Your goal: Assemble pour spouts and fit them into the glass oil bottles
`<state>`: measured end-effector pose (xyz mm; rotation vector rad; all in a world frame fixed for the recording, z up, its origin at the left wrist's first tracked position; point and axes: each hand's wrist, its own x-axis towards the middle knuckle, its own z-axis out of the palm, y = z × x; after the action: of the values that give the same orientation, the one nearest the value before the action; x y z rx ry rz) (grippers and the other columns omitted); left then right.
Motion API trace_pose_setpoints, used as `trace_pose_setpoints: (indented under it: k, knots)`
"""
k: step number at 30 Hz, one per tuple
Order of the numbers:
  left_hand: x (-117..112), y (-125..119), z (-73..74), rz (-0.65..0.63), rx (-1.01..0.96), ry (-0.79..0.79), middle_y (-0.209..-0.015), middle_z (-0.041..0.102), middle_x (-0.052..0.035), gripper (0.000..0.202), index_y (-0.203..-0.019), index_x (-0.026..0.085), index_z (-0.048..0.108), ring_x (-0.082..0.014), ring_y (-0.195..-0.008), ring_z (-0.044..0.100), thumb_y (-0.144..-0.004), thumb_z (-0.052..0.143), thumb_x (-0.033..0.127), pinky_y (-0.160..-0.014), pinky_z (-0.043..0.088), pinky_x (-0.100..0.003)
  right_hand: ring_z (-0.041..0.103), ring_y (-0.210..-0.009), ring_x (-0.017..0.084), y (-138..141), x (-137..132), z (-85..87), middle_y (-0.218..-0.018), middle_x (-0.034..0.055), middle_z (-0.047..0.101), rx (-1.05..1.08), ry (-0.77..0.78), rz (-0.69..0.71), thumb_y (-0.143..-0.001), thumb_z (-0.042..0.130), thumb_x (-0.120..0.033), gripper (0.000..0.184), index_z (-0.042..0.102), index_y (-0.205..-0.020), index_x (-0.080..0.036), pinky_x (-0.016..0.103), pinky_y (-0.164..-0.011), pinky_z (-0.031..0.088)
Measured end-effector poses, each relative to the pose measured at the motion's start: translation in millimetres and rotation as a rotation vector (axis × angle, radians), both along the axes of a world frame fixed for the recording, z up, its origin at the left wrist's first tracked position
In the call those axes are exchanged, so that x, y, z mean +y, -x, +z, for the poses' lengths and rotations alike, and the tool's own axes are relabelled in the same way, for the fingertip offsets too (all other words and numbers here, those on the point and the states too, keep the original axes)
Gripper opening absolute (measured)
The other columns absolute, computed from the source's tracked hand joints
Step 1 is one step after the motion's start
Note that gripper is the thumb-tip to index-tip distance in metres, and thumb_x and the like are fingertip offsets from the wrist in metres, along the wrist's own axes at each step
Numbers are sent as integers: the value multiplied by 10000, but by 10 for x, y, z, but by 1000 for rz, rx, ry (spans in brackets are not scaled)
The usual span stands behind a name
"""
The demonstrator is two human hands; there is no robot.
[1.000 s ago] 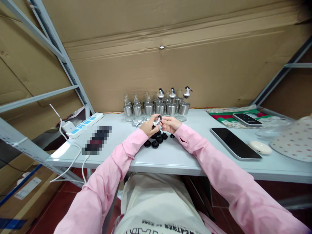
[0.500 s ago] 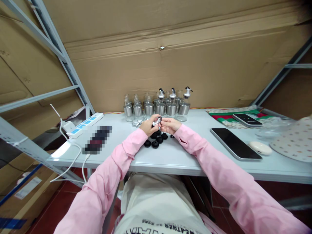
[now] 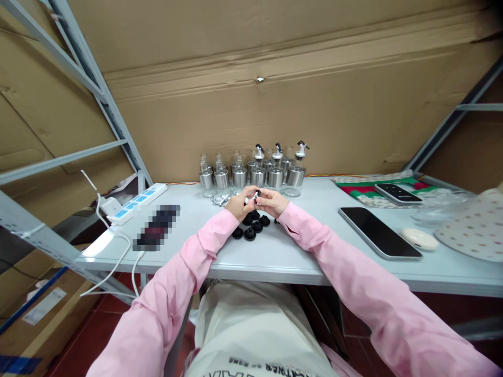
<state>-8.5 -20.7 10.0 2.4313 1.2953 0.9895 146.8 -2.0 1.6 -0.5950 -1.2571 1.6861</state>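
My cream shirt [image 3: 259,324] is closest to me, with my two pink sleeves [image 3: 334,251] stretched forward over the front edge of the counter [image 3: 283,259]. On the counter just short of my hands sits a cluster of black stoppers [image 3: 249,234]. A few tiny black bits [image 3: 275,221] lie beside my right cuff; a second ago they showed plainly, and now my right hand and cuff cover most of them.

Past the stoppers, my left hand [image 3: 239,205] pinches a small silver-and-black pourer head [image 3: 257,195] between thumb and fingers. My right hand [image 3: 275,201] has its fingertips pressed together at the black end of that piece. The pourer head is in the middle, between my two hands and above the counter. Earlier the black end poked up above my fingertips; now it sits lower, and my hands have drawn a little closer together, so fingers hide much of it.

Beyond my left hand, loose silver pieces [image 3: 221,200] lie where they were. Farther back stand the glass bottles [image 3: 239,176] with steel bands, unchanged: the three rightmost in front carry pourer tops [image 3: 301,151]. Behind them rises the cardboard [image 3: 275,104].
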Motion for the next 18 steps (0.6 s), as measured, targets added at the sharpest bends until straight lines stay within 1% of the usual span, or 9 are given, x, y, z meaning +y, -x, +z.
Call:
trace_pose_setpoints:
  k: [2, 4, 6, 8, 11, 13, 15, 17, 18]
  knots:
    - [31, 15, -11, -9, -41, -3, -876, 601, -9, 398, -1203, 207, 444, -122, -605, 553, -819, 388, 297, -676, 455, -257, 604, -703, 91, 2, -19, 37, -754, -14, 660, 20, -2, -14, -416, 854, -323, 401, 661, -738, -182, 225, -674, 500]
    - [106, 45, 9, 8, -159, -57, -947, 575, -32, 428, -1254, 201, 375, -135, -715, 575, -843, 363, 317, -729, 466, -274, 609, -770, 112, -13, -33, 84, -820, -3, 667, 69, -1, -46, -482, 831, -345, 363, 643, -754, -195, 262, -705, 509]
    - [234, 85, 82, 65, -301, -157, -1023, 536, -62, 477, -1302, 178, 294, -139, -830, 568, -850, 370, 311, -803, 464, -291, 613, -841, 135, -40, -37, 129, -909, 15, 672, 113, 6, -88, -538, 804, -363, 332, 619, -759, -200, 304, -743, 517]
    - [406, 121, 210, 135, -345, -251, -1092, 505, -91, 533, -1319, 162, 262, -146, -927, 546, -826, 434, 267, -892, 434, -313, 621, -871, 152, -70, -30, 165, -958, 35, 672, 119, 14, -132, -553, 798, -359, 332, 597, -759, -195, 315, -746, 522]
    - [694, 127, 448, 222, -201, -275, -1196, 473, -148, 541, -1301, 130, 313, -189, -1088, 495, -792, 492, 162, -993, 361, -351, 641, -799, 159, -115, -9, 212, -895, 64, 678, 84, -15, -200, -565, 785, -380, 348, 572, -755, -181, 265, -632, 522]
    - [861, 94, 573, 279, -81, -212, -1214, 480, -171, 455, -1246, 110, 384, -219, -1136, 479, -807, 495, 146, -1000, 352, -372, 643, -741, 160, -151, -4, 245, -835, 69, 675, 54, -59, -232, -585, 762, -417, 369, 553, -777, -182, 246, -559, 508]
    - [977, 48, 638, 317, 26, -107, -1136, 543, -163, 335, -1156, 107, 460, -230, -1086, 520, -827, 498, 156, -963, 380, -379, 642, -707, 161, -195, -13, 278, -798, 43, 669, 26, -115, -254, -600, 746, -427, 430, 525, -897, -209, 252, -535, 506]
    - [1032, 15, 649, 333, 90, -35, -1034, 594, -138, 224, -1058, 115, 511, -221, -1007, 561, -837, 496, 154, -921, 408, -367, 644, -699, 164, -245, -39, 306, -793, 12, 663, -2, -182, -285, -623, 727, -421, 533, 450, -1048, -258, 264, -531, 511]
    - [1035, 9, 645, 334, 97, -28, -1001, 605, -126, 182, -1017, 122, 523, -213, -980, 569, -840, 496, 152, -907, 415, -357, 645, -701, 167, -272, -56, 319, -800, 5, 662, -15, -215, -304, -637, 714, -423, 567, 410, -1094, -276, 267, -525, 510]
